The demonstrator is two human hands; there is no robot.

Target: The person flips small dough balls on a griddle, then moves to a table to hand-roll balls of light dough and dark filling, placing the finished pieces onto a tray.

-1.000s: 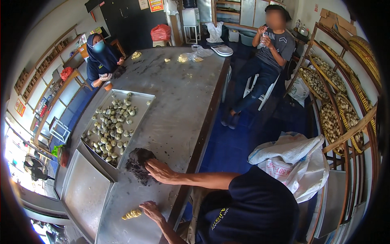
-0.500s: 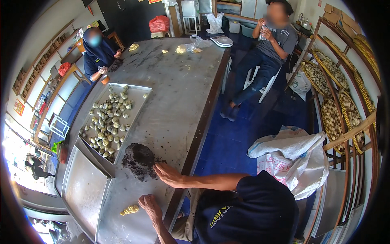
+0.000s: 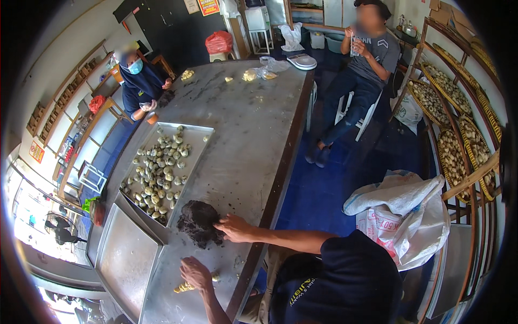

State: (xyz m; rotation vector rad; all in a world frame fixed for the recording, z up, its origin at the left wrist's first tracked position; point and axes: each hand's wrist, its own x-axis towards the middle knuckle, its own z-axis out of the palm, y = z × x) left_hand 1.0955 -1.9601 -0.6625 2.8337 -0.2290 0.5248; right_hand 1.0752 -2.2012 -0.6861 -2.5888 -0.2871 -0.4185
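Dozens of rounded, dark-flecked dough balls (image 3: 156, 198) sit apparently shaped in a metal tray (image 3: 202, 139) on a steel worktop (image 3: 243, 162); a dark, crumbly mound (image 3: 198, 218) and small yellow dough pieces (image 3: 184, 287) lie outside it, unformed. The right hand (image 3: 236, 228), partly curled, meets the mound's edge; the left hand (image 3: 196, 274) bends over the yellow pieces. Whether either grip has closed on anything cannot be told.
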